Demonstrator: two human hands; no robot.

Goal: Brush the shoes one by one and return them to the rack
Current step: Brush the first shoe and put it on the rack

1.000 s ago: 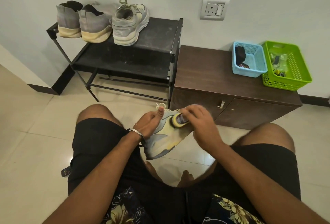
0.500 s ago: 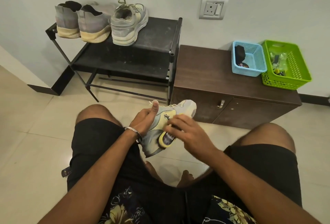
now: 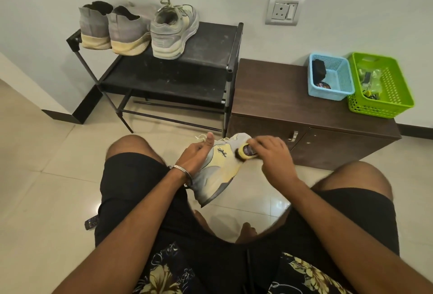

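A grey and pale-yellow sneaker (image 3: pixel 218 172) is held in the air between the seated person's knees, in front of the black shoe rack (image 3: pixel 187 69), toe tilted up toward the rack and heel down toward the lap. It is gripped by the left hand (image 3: pixel 194 156), whose fingers are curled round the far side of the upper while the thumb stands straight up. A small yellow-edged brush (image 3: pixel 246 152) is pinched in the curled fingers of the right hand (image 3: pixel 271 153) and is pressed against the shoe near its toe. Half a second earlier the brush was seen lower down, at the middle of the shoe's side; it has since been carried up toward the toe, close to where it lay a second ago, and the shoe has been kept in much the same place. On the top shelf of the rack, three shoes are lined up heel outward: two grey knit sneakers (image 3: pixel 112 29) at the left end and a grey laced sneaker (image 3: pixel 172 31) just beside them. To the right of the rack, touching it, stands a dark wooden cabinet (image 3: pixel 276 106), on whose top a blue basket (image 3: pixel 332 78) and a green basket (image 3: pixel 384 87) are set side by side.
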